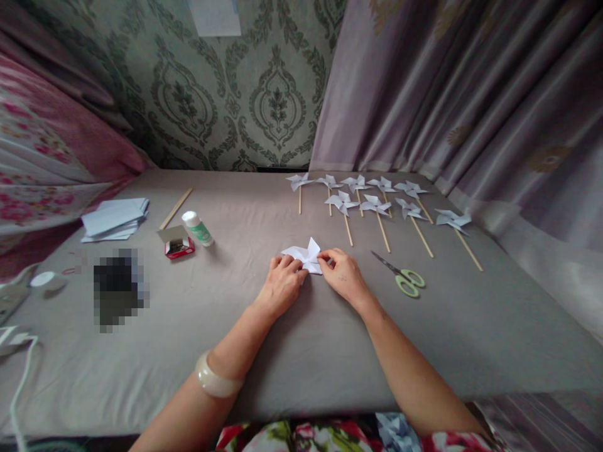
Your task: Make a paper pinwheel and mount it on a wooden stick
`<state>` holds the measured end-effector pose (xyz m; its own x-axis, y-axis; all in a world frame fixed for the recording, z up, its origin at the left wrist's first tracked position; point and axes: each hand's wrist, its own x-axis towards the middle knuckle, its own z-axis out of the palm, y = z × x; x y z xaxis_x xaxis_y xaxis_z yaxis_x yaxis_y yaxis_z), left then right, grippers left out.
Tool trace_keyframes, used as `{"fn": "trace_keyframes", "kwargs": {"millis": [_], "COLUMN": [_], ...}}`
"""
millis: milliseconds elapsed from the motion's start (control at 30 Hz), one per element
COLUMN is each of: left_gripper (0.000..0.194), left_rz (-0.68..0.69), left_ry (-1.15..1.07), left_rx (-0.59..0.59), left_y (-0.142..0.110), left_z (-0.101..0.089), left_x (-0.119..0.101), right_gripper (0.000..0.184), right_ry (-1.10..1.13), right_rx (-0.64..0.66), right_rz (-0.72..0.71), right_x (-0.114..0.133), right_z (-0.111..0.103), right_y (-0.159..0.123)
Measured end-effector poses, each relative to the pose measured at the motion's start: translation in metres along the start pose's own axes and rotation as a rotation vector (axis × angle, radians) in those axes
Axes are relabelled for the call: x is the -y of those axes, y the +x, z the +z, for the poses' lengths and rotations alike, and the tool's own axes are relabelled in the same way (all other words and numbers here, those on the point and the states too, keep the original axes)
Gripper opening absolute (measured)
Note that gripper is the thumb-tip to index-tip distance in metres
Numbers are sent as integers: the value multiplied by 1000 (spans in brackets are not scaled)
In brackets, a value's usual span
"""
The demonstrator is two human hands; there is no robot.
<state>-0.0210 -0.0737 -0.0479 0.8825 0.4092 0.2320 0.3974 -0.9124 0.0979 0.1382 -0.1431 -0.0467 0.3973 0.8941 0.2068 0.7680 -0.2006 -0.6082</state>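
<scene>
A white paper pinwheel, with no stick showing on it, lies on the cloth-covered table in front of me. My left hand is closed over its left side, fingers bent and pressing the paper down. At its right edge my right hand pinches a paper blade between thumb and forefinger. The pinwheel's near side is partly hidden by my fingers. To the right of my right hand lies a pair of scissors with green handles, its blades pointing away to the left.
Several finished pinwheels on wooden sticks lie at the back right. Leftward are a glue stick, an open red box of small dark pieces, wooden sticks, a paper stack and a white cable.
</scene>
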Motion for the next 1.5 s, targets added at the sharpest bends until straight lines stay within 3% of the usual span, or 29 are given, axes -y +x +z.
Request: {"fn": "trace_keyframes", "kwargs": {"millis": [267, 1033, 1267, 1400, 1500], "left_gripper": [23, 21, 20, 20, 20], "left_rz": [5, 2, -4, -2, 0], "left_ry": [11, 14, 23, 12, 5], "left_rx": [-18, -2, -14, -26, -31], "left_y": [0, 1, 1, 0, 0], "left_z": [1, 2, 2, 4, 6], "left_x": [0, -2, -2, -2, -1], "right_gripper": [29, 32, 31, 34, 35], "right_ry": [-235, -399, -336, -294, -339], "right_rx": [173, 321, 314, 217, 204], "right_rz": [-83, -125, -130, -41, -56], "right_x": [16, 30, 26, 20, 23], "right_z": [-6, -9, -14, -19, -17], "right_y": [-10, -9, -3, 1, -1]}}
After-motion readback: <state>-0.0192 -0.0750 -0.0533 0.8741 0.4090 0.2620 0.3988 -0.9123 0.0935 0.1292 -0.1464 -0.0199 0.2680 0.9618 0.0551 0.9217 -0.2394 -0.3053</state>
